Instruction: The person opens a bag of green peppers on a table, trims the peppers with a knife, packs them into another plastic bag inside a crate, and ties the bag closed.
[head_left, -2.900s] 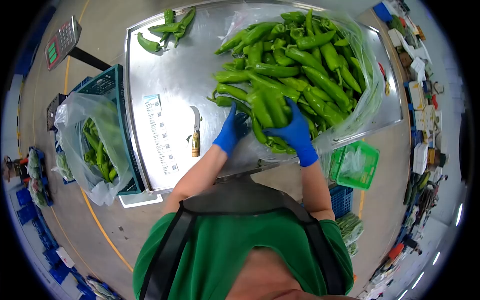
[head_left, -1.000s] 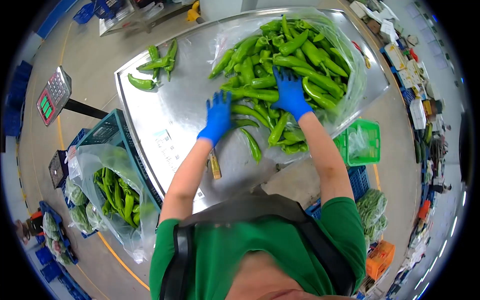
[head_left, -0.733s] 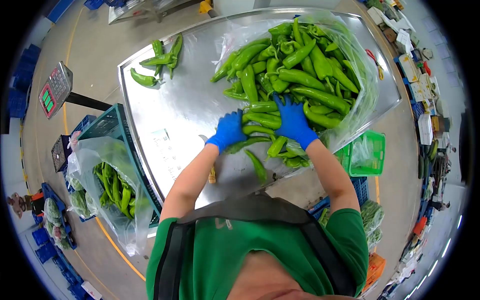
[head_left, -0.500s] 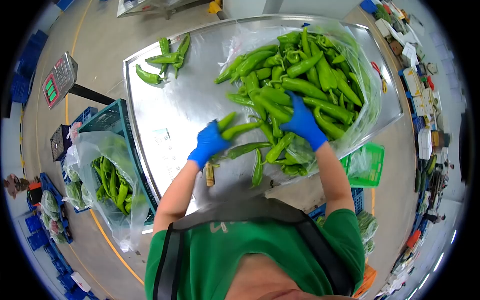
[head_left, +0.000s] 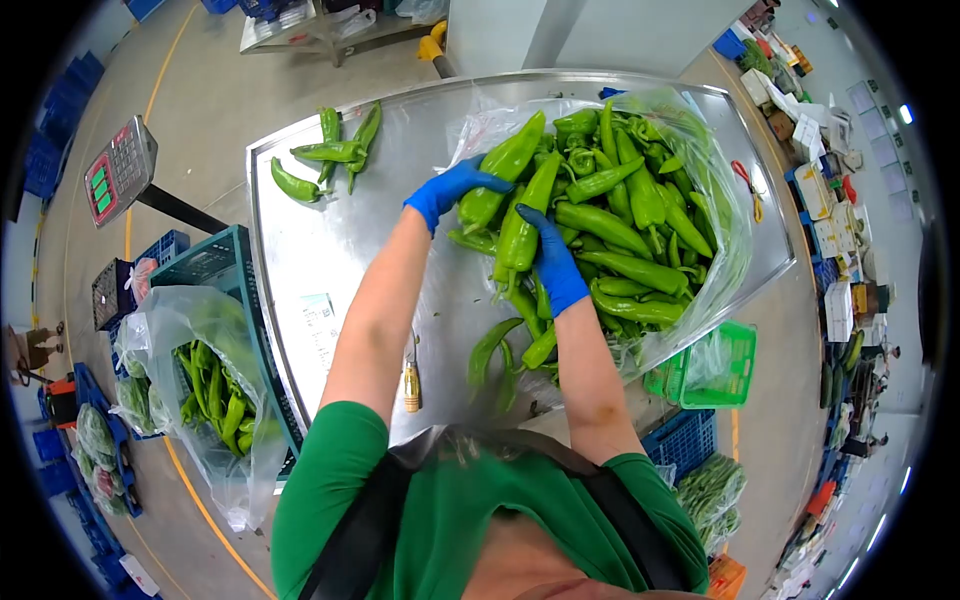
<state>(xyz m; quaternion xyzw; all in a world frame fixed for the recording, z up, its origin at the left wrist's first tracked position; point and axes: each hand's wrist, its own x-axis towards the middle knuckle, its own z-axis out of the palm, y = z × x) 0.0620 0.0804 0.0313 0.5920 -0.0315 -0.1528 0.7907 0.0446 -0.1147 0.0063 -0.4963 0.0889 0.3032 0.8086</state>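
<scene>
Both hands wear blue gloves over a metal table (head_left: 380, 235). My left hand (head_left: 455, 188) is closed round green peppers (head_left: 512, 155) at the left edge of a large pile (head_left: 640, 215). My right hand (head_left: 550, 258) grips a long pepper (head_left: 528, 222) beside them. The pile lies on and within a clear plastic bag (head_left: 735, 235). Two loose peppers (head_left: 488, 350) lie near the front edge, and several others (head_left: 335, 152) sit at the back left corner. A knife with a wooden handle (head_left: 412, 388) rests near my left forearm, its blade partly hidden.
A printed label sheet (head_left: 320, 325) lies on the table, and red-handled scissors (head_left: 745, 188) at its right. Left stand a scale display (head_left: 120, 170) and a teal crate (head_left: 262, 325) beside bagged peppers (head_left: 220, 400). A green basket (head_left: 720, 370) is below right.
My left hand has moved up and right to the pile and now holds peppers. My right hand has shifted left onto a pepper. The loose peppers near the front edge have moved slightly.
</scene>
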